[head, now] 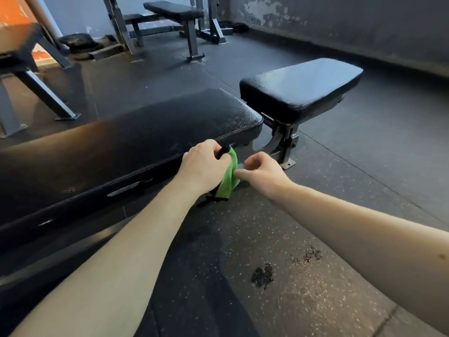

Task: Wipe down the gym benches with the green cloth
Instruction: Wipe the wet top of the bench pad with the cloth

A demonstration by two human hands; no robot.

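Note:
A long black padded bench (136, 137) runs from the left edge toward the middle, with its separate seat pad (301, 86) beyond it on a metal frame. My left hand (205, 164) grips a bunched green cloth (229, 176) with a black trim, held against the near side edge of the long pad. A fold of the cloth hangs below my fingers. My right hand (263, 170) is just right of it, fingers curled, with a fingertip touching the cloth's edge; whether it pinches the fabric is unclear.
Speckled rubber floor (279, 276) with dark crumbs lies under my arms. Another flat bench (175, 10) and rack uprights stand at the back. A metal frame (43, 93) and orange panel are at the far left. A grey wall (364, 27) runs along the right.

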